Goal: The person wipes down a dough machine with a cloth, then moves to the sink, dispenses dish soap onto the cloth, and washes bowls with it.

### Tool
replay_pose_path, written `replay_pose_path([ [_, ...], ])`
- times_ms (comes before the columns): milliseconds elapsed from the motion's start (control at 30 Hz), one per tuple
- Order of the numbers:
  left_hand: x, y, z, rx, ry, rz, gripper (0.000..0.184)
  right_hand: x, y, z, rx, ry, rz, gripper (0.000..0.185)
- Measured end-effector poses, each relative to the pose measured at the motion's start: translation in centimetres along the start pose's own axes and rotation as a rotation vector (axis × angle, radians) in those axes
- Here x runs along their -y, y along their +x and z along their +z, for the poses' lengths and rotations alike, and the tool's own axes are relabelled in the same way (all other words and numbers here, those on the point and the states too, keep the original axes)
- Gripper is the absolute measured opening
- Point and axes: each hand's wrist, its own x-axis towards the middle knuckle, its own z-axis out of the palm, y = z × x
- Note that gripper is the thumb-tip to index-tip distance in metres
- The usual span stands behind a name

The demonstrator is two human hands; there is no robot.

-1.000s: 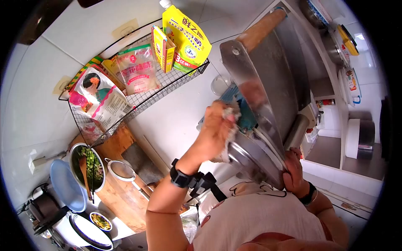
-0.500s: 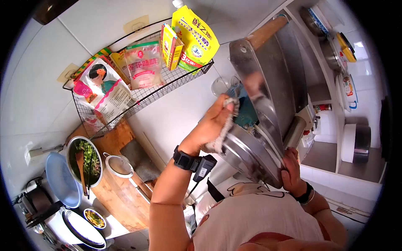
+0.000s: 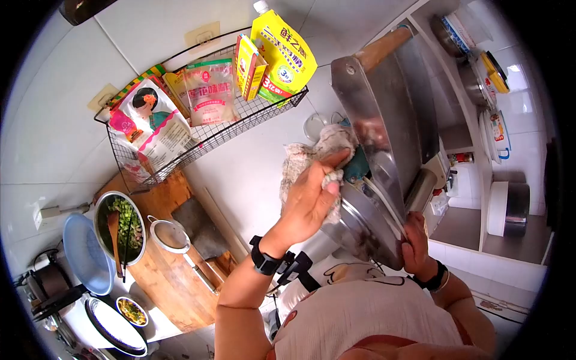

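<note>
Metal machine (image 3: 399, 114) directly before me, tilted in view. My left hand (image 3: 307, 201) is clenched around a bunched cloth (image 3: 299, 165), which lies against the machine's left side. My right hand (image 3: 418, 247) touches the machine's near edge; fingers partly hidden, so I cannot tell whether it grips or merely rests. Left of the machine: wire basket (image 3: 252, 122) and wooden board (image 3: 165, 294). Right of the machine: shelf unit (image 3: 514, 247).
</note>
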Motion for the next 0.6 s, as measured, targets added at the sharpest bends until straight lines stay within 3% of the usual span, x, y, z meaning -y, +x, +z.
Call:
replay_pose_path([
  [100, -0.6, 0.1, 0.2, 0.034, 0.037, 0.039, 0.027, 0.4, 0.4, -0.5, 0.061, 0.030, 0.035, 0.038],
  [233, -0.5, -1.4, 0.9, -0.099, 0.121, 0.190, 0.021, 0.4, 0.5, -0.6, 0.077, 0.017, 0.037, 0.038],
  [400, -1.3, -3.4, 1.2, -0.099, -0.001, 0.235, 0.012, -0.2, 0.2, -0.3, 0.065, 0.052, 0.044, 0.044],
  [467, -3.1, -3.3, 1.4, 0.372, 0.313, 0.267, 0.020, -0.1, 0.4, -0.2, 0.066, 0.055, 0.039, 0.045],
  [500, -2.6, -3.3, 1.8, 0.369, 0.314, 0.261, 0.020, 0.0, 0.5, -0.3, 0.063, 0.046, 0.033, 0.047],
  [567, -0.2, -3.3, 2.4, 0.053, 0.409, 0.512, 0.022, 0.2, 0.8, -0.3, 0.057, 0.042, 0.036, 0.045],
  [600, 0.3, -3.6, 2.2, 0.018, 0.551, 0.465, 0.029, 0.3, 0.8, -0.3, 0.054, 0.034, 0.051, 0.045],
])
